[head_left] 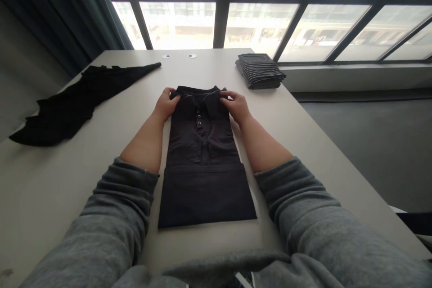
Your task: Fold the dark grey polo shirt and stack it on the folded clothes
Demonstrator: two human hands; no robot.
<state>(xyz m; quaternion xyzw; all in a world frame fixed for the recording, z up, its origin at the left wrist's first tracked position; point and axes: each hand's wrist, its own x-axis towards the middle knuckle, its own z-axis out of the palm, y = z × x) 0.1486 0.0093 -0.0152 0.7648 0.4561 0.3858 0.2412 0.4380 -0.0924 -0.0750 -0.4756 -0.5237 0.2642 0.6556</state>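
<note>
A dark shirt (202, 153) with a row of small buttons lies folded into a narrow strip on the table (303, 135) in front of me, collar at the far end and its lower part folded up over itself. My left hand (166, 104) grips the left side of the collar. On the collar's right side my right hand (237, 105) pinches the cloth. Both hands have their fingers closed on the fabric. Grey sleeves cover both forearms up to near the elbows.
A black garment (77, 99) lies spread out at the table's left. A folded striped garment (259, 70) sits at the far right corner. Two small white discs (178, 56) lie near the far edge. Large windows stand behind the table.
</note>
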